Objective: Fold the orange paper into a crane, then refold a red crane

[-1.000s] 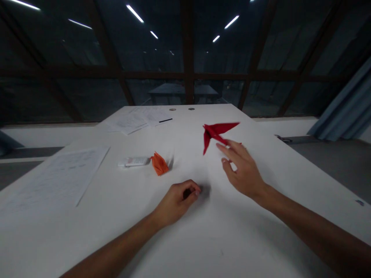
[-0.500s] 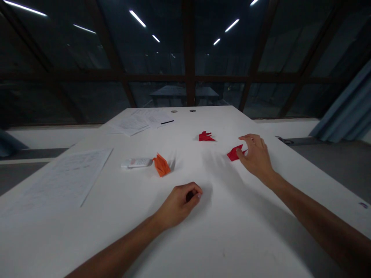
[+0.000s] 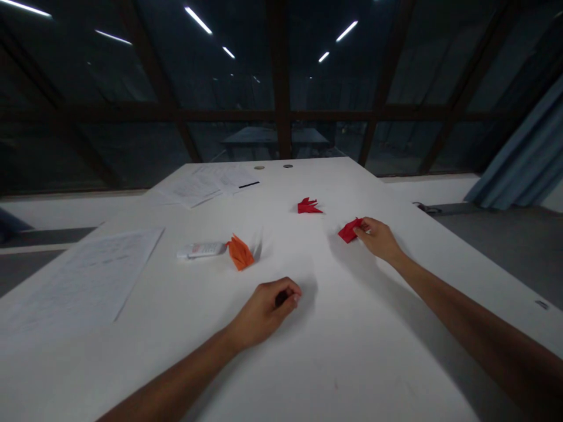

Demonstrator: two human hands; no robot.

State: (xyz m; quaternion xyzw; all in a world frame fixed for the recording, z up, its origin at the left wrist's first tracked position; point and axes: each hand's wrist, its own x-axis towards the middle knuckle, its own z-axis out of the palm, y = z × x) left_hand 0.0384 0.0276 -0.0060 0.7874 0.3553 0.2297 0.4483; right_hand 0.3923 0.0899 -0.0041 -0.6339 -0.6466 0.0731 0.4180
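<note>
Your right hand (image 3: 379, 239) hides the right end of the red paper (image 3: 348, 232) in its grip. The palm of your left hand (image 3: 261, 313) is turned out of sight. Both your forearms (image 3: 187, 372), the tabletop (image 3: 334, 357) and the curtain (image 3: 523, 152) are cut off by the view's edges. You cannot read the sheets (image 3: 94, 275) or the blurred tube (image 3: 206, 250). A dark item (image 3: 542, 305) at right is too small to identify.

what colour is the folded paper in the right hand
Red. The folded paper in the right hand shows best in the head view.
</note>
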